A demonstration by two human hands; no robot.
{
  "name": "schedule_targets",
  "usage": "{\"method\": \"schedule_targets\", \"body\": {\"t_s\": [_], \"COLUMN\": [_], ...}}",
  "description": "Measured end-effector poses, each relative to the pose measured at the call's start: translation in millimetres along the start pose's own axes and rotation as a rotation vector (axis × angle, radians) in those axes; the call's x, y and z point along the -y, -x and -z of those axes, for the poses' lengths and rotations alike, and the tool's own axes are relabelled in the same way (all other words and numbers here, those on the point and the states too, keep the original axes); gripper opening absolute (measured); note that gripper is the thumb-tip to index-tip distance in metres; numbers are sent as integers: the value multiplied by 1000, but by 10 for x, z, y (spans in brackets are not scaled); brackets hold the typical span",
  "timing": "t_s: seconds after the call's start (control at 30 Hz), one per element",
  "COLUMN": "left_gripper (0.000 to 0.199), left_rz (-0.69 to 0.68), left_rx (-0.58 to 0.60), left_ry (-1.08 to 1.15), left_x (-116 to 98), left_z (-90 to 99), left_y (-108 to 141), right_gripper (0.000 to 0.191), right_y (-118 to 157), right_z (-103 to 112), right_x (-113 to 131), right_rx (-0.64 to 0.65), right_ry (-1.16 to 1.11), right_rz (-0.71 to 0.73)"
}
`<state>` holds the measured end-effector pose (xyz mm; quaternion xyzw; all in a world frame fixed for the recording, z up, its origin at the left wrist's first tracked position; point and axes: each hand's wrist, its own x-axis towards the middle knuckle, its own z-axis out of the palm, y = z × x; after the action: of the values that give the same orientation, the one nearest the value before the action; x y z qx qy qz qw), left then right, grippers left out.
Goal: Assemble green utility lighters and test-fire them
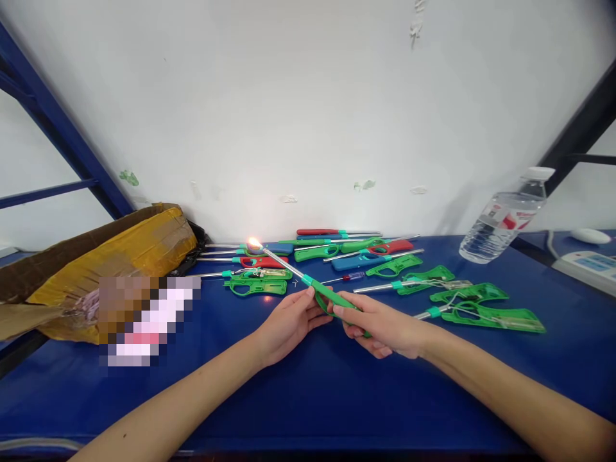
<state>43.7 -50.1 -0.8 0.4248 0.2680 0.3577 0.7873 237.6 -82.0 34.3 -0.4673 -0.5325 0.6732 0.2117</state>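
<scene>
A green long-necked lighter (339, 298) is in my right hand (378, 324), whose fingers wrap round its handle. Its metal tube slants up to the left, and a small flame (254, 242) burns at the tip. My left hand (293, 319) is closed on the front of the same lighter, near the teal collar, with thumb and fingers on either side. Behind the hands lie a small screwdriver (353, 276) with a purple handle and an opened green lighter shell (257, 287). Part of the trigger is hidden by my fingers.
Several red, blue and green lighters (359, 246) lie along the wall. Opened lighter halves (493, 317) with wires are at right. A tilted-looking water bottle (505, 221) stands behind them, near a white device (590, 273). A taped cardboard box (120, 260) is at left on the blue table (308, 404).
</scene>
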Motion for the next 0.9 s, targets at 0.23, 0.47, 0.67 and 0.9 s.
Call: {"method": "schedule_targets", "body": {"t_s": [0.23,0.47,0.67,0.9], "left_gripper": [34,32,28,27], "left_rz": [22,34,38,29], "left_rx": [-13,-31,-46,-53], "left_ry": [31,28,46,60], "left_x": [18,16,18,-4], "left_z": [-40,-52,-53,-58], "left_y": [20,28,30,30], "right_gripper": [39,43,45,42], "right_y": [33,41,40,31], "right_z": [-19,-23,-33,-17], "right_x": [15,30,47,37], "right_rx": [13,10,6,1], "right_ry": [-20,-27,-53,-85], "right_rz": [9,8,-7,-3]}}
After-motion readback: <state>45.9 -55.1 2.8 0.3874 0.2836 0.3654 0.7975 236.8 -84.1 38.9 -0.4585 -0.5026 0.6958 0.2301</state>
